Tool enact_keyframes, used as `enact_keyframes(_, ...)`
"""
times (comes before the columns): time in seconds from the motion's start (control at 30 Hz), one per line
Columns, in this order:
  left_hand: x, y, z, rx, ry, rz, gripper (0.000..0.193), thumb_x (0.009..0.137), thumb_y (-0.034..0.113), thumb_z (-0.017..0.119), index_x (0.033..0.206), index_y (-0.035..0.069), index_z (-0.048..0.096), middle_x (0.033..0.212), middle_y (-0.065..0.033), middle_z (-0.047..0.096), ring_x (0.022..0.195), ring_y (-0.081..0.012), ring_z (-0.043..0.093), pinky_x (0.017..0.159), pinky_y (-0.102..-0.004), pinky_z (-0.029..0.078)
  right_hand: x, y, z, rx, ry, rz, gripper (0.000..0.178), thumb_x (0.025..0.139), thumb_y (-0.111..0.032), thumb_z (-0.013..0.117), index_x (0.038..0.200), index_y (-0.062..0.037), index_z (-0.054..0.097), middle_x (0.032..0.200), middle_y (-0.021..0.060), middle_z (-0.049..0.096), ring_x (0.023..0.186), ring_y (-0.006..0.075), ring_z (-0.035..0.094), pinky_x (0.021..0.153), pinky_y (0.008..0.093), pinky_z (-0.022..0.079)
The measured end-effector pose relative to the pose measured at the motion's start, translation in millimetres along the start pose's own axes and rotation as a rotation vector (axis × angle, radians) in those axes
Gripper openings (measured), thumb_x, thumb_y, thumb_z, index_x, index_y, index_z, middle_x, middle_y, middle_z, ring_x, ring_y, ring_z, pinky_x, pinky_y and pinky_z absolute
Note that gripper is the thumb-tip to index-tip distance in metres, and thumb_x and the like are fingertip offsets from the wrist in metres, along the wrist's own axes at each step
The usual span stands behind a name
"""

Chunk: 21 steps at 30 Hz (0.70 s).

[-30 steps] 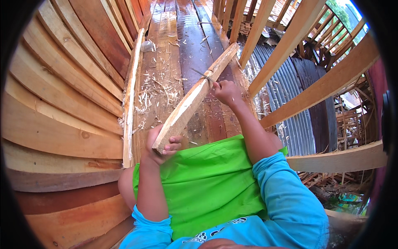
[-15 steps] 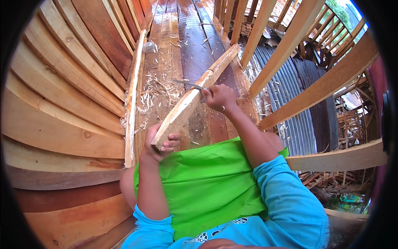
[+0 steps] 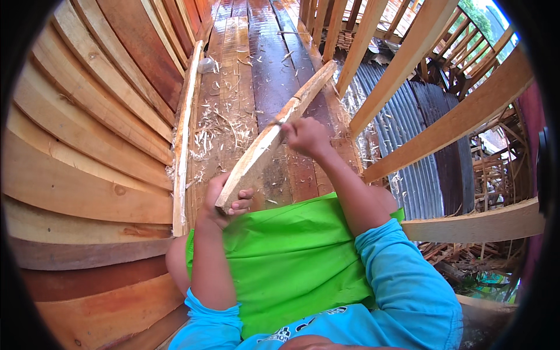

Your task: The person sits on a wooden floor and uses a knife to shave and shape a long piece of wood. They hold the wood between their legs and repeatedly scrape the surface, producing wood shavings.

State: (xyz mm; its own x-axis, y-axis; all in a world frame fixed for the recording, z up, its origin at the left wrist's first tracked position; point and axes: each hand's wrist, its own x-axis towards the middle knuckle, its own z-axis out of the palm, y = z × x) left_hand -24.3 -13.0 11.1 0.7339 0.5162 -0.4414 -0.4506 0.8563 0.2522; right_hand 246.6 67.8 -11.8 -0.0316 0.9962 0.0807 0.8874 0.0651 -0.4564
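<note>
A long, pale wooden beam (image 3: 256,153), its upper face freshly shaved, slants away from my lap toward the far right. Around its near end wraps my left hand (image 3: 217,197), fingers curled on the right side and underside. About halfway along the beam, my right hand (image 3: 308,137) is closed in a fist on the handle of a knife (image 3: 277,122). The blade looks short and blurred here and lies against the beam's upper edge. Bright green cloth (image 3: 286,251) covers my lap below the beam.
Curled wood shavings (image 3: 210,140) litter the plank floor (image 3: 271,64). Along the left plank wall (image 3: 87,157) lies another long, pale strip of wood (image 3: 184,140), with a small clear container (image 3: 206,65) near its far end. Upright slats (image 3: 396,70) border the right side, above corrugated metal sheeting (image 3: 402,140).
The knife's blade has turned; it pointed left across the beam before and now shows only briefly beside my fist. My right hand has shifted slightly, while my left hand keeps its hold.
</note>
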Motion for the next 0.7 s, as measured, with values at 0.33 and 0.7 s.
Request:
enact_keyframes(0.33, 3, -9, 8, -0.002, -0.001, 0.004, 0.039, 0.101, 0.030, 0.030, 0.127, 0.005, 0.045, 0.070, -0.0067, 0.044, 0.045, -0.0121, 0.043, 0.032, -0.0214, 0.033, 11, 30, 0, 0.020, 0.030, 0.111, 0.039, 0.092, -0.043, 0.054, 0.083, -0.0087, 0.072, 0.077, 0.0194, 0.068, 0.077, 0.0390, 0.067, 0.070, 0.0504, 0.051)
enact_keyframes(0.7, -6, 0, 3, -0.213, -0.103, -0.077, 0.039, 0.100, 0.031, 0.031, 0.125, 0.005, 0.047, 0.073, -0.0076, 0.043, 0.048, -0.0137, 0.043, 0.033, -0.0219, 0.035, 11, 31, 20, 0.072, 0.130, 0.119, 0.039, 0.092, -0.043, 0.053, 0.085, -0.0109, 0.073, 0.078, 0.0156, 0.070, 0.075, 0.0347, 0.068, 0.070, 0.0473, 0.052)
